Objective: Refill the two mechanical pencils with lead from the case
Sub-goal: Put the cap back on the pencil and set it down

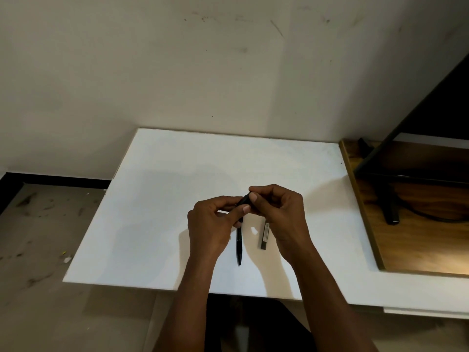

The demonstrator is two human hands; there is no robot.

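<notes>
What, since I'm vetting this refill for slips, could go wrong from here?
The left hand and right hand both pinch the held pencil above the board; a part worked loose might drop and roll away.
The other pencil lies right by the left hand, and the case beside the right wrist; a lowering hand could knock either.

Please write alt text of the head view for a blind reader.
The left hand and right hand grip a black mechanical pencil over a white tabletop. A second black pencil and a narrow dark lead case lie on it.
</notes>
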